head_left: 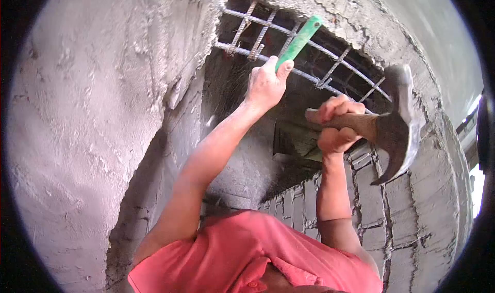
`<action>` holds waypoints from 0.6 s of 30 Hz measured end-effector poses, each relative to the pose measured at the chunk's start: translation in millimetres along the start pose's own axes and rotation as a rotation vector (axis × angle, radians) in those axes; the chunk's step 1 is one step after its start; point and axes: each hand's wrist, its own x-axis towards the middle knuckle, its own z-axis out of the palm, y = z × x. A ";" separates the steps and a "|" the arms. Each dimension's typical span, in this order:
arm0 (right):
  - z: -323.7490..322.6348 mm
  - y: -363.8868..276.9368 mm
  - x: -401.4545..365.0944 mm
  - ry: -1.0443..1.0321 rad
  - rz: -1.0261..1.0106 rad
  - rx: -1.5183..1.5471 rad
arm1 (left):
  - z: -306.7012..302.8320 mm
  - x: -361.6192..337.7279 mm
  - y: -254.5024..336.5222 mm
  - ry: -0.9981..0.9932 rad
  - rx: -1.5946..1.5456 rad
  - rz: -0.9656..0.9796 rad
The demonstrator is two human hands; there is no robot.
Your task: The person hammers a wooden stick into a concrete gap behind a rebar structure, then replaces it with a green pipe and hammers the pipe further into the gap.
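Note:
My left hand [266, 85], in the upper middle, is closed round a flat green bar or handle [301, 39]. The green piece slants up and right in front of the steel rebar grid [268, 25], its lower end hidden in my fist. To the right, my right hand [337, 123] grips the wooden handle [356, 124] of a claw hammer. The dark metal hammer head [399, 125] stands beyond that hand on the right, apart from the green piece. Whether the green piece touches the bars cannot be made out.
Rough grey plaster [82, 102] covers the left wall. Rebar crosses a jagged opening in the concrete at the top. Grey brick or block courses [371, 200] fill the lower right. A dark square recess [299, 141] lies behind my hands.

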 end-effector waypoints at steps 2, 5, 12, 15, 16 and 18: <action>-8.1 26.5 6.4 -0.048 0.201 -0.277 | 0.8 -3.0 6.2 0.001 0.009 -0.033; -9.2 11.3 11.1 -0.075 0.482 -0.583 | 5.1 -4.0 4.6 0.005 0.015 -0.041; -2.4 0.8 10.6 0.142 0.041 0.171 | 1.7 -3.5 5.6 0.026 0.040 -0.023; -7.7 30.4 12.9 -0.130 0.573 -0.417 | 6.0 -2.3 5.6 0.065 0.033 -0.003; -12.3 17.6 12.5 -0.146 0.492 -0.573 | 4.4 -3.2 4.8 0.016 0.030 -0.053; -10.3 -1.4 13.5 -0.039 0.401 -0.347 | 3.9 6.0 1.3 0.080 0.037 -0.015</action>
